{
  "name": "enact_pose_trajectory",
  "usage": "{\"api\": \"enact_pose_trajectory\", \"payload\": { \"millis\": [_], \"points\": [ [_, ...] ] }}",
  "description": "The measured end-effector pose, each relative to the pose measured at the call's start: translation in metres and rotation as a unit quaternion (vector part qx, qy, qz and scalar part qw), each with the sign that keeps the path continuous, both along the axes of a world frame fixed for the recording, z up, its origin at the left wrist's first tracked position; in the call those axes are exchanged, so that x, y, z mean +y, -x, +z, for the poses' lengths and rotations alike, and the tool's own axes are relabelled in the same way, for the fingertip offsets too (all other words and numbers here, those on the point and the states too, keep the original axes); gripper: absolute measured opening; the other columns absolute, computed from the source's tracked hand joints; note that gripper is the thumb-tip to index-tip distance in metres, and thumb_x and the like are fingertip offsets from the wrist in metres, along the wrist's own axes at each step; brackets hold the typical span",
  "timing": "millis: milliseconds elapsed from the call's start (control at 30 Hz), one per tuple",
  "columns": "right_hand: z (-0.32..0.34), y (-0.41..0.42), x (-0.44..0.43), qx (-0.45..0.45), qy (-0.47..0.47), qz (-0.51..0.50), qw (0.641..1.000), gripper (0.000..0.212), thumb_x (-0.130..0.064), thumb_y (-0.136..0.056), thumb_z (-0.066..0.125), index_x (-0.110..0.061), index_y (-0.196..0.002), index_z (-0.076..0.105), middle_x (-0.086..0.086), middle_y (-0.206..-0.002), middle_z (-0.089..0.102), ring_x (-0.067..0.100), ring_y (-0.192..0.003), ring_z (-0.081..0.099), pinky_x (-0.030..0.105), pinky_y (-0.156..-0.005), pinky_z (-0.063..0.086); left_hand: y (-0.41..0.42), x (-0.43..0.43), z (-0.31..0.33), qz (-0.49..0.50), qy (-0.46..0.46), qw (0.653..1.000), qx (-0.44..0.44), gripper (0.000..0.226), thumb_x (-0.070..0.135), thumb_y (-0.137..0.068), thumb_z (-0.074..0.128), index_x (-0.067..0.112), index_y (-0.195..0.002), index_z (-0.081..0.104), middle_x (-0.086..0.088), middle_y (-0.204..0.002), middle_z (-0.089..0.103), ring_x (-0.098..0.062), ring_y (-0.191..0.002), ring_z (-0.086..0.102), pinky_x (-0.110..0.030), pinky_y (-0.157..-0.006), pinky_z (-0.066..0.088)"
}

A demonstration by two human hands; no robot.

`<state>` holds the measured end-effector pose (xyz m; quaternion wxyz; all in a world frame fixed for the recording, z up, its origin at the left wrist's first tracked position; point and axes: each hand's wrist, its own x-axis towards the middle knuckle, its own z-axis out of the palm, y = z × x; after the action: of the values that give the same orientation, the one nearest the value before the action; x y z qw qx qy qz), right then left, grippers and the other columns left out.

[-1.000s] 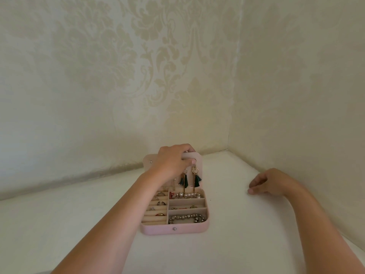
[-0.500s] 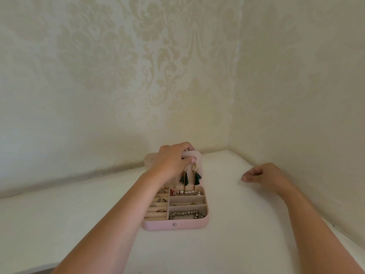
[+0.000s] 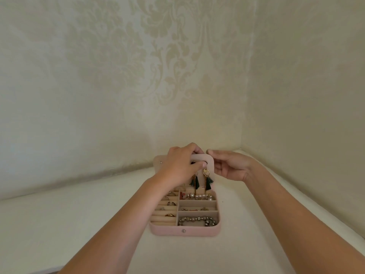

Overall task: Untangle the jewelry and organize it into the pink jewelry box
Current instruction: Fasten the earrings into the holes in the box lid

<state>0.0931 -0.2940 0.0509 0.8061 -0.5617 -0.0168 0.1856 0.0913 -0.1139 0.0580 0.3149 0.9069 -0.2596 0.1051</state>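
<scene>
The pink jewelry box [image 3: 167, 231] lies open on the white surface. Its pink earring panel [image 3: 210, 164] stands upright, and two green tassel earrings [image 3: 208, 181] hang from it. My left hand [image 3: 178, 168] grips the panel's top edge, thumb on the front. My right hand [image 3: 229, 165] is at the panel's right edge with fingers loosely curved; I cannot tell whether it touches. Rings [image 3: 171, 203] sit in the left rolls. A pearl bracelet [image 3: 199, 197], a thin chain [image 3: 194, 209] and a beaded bracelet [image 3: 197, 221] fill the right compartments.
The box sits near a corner formed by two wallpapered walls [image 3: 118, 86]. Its lid [image 3: 158, 162] lies behind my left hand. The white surface [image 3: 79, 224] spreads left and in front; its right edge [image 3: 353, 230] runs close to my right forearm.
My right hand lifted off the surface and moved left to the panel's right edge. My left hand kept its hold on the panel top.
</scene>
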Motion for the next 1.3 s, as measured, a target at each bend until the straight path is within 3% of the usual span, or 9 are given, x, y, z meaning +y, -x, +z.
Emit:
{"api": "enact_pose_trajectory", "payload": {
  "millis": [133, 300, 467, 600, 700, 1300],
  "points": [
    [-0.009, -0.007, 0.001, 0.011, -0.001, 0.072, 0.997, 0.028, -0.020, -0.074, 0.062, -0.006, -0.098, 0.065, 0.004, -0.078, 0.072, 0.011, -0.069, 0.069, 0.022, -0.062, 0.056, -0.001, 0.002, 0.002, -0.024, 0.009, 1.000, 0.010, 0.020, 0.035, -0.080, 0.067, 0.043, -0.086, 0.050, 0.011, -0.089, 0.065, -0.021, -0.097, 0.054, -0.035, -0.080, 0.044],
    [-0.022, -0.016, -0.005, 0.018, -0.034, 0.108, 0.993, 0.064, -0.023, -0.043, 0.094, -0.004, -0.099, 0.071, 0.010, -0.086, 0.072, 0.016, -0.077, 0.071, 0.027, -0.065, 0.058, -0.005, 0.002, 0.001, -0.026, 0.005, 1.000, 0.010, 0.020, 0.036, -0.081, 0.066, 0.044, -0.088, 0.049, 0.013, -0.089, 0.063, -0.022, -0.098, 0.053, -0.035, -0.079, 0.044],
    [-0.026, -0.015, -0.001, 0.040, -0.056, 0.093, 0.993, 0.035, -0.017, -0.074, 0.067, -0.005, -0.106, 0.064, 0.007, -0.075, 0.070, 0.015, -0.065, 0.068, 0.027, -0.058, 0.055, -0.007, 0.000, 0.002, -0.032, 0.004, 0.999, 0.009, 0.018, 0.034, -0.082, 0.066, 0.040, -0.090, 0.051, 0.017, -0.088, 0.061, -0.022, -0.098, 0.053, -0.033, -0.081, 0.042],
    [-0.025, -0.018, 0.003, 0.031, -0.088, 0.131, 0.987, 0.053, -0.015, -0.046, 0.093, -0.006, -0.095, 0.074, 0.010, -0.080, 0.070, 0.018, -0.070, 0.069, 0.033, -0.063, 0.057, -0.007, 0.000, 0.002, -0.035, 0.005, 0.999, 0.008, 0.018, 0.034, -0.082, 0.066, 0.041, -0.090, 0.050, 0.018, -0.087, 0.061, -0.023, -0.097, 0.053, -0.035, -0.083, 0.042],
    [-0.029, -0.021, 0.001, 0.042, -0.097, 0.127, 0.986, 0.067, -0.014, -0.036, 0.096, -0.005, -0.098, 0.073, 0.011, -0.082, 0.071, 0.020, -0.070, 0.069, 0.034, -0.062, 0.058, -0.007, -0.001, 0.003, -0.035, 0.000, 0.999, 0.002, 0.021, 0.034, -0.082, 0.066, 0.043, -0.087, 0.047, 0.020, -0.084, 0.059, -0.022, -0.095, 0.053, -0.033, -0.081, 0.041],
    [-0.035, -0.019, 0.001, 0.048, -0.089, 0.139, 0.985, 0.063, -0.016, -0.042, 0.095, -0.006, -0.101, 0.073, 0.014, -0.093, 0.070, 0.024, -0.081, 0.070, 0.040, -0.067, 0.057, -0.003, 0.000, 0.006, -0.030, 0.000, 0.999, 0.012, 0.021, 0.035, -0.082, 0.066, 0.043, -0.087, 0.048, 0.021, -0.085, 0.058, -0.022, -0.098, 0.053, -0.032, -0.078, 0.040]
  ]
}}
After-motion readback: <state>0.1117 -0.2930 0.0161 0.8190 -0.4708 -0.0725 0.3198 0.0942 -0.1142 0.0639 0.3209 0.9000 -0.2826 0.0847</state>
